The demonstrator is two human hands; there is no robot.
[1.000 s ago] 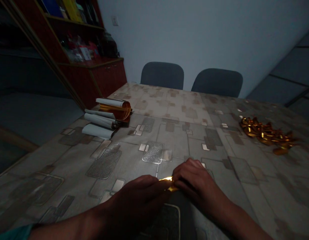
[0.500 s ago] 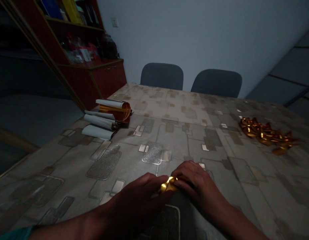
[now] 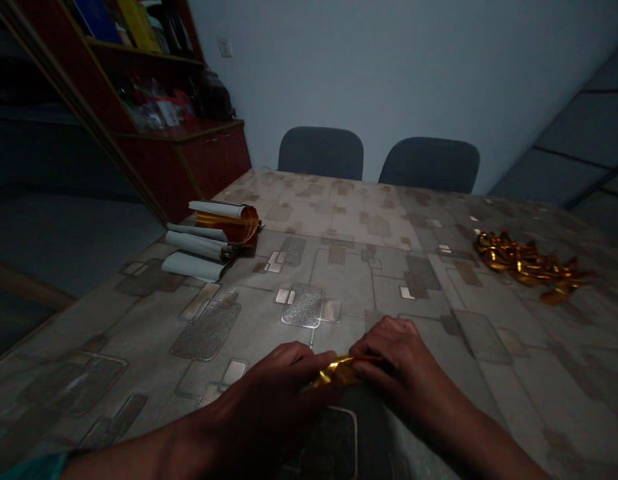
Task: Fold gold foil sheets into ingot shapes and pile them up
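Note:
Near the bottom centre, a shiny gold foil piece [image 3: 339, 371] is held between both hands, just above the patterned tablecloth. My left hand [image 3: 283, 383] grips its left end, fingers and thumb closed round it. My right hand [image 3: 396, 353] pinches the right end, where a thin gold tip shows between the fingers. Part of the piece is hidden by the fingers. Several folded gold foil pieces [image 3: 531, 263] lie in a row on the table at the right. At the left sits a stack of curled gold and white sheets [image 3: 209, 240].
The table [image 3: 339, 213] has a cloth with rectangular patterns. Two grey chairs [image 3: 321, 152] stand at its far side, against the wall. A red-brown cabinet [image 3: 213, 157] with bags and other items is at the back left.
My right hand has shifted slightly up and right, a little farther from my left hand. More of the gold piece shows between them. The view has shifted slightly.

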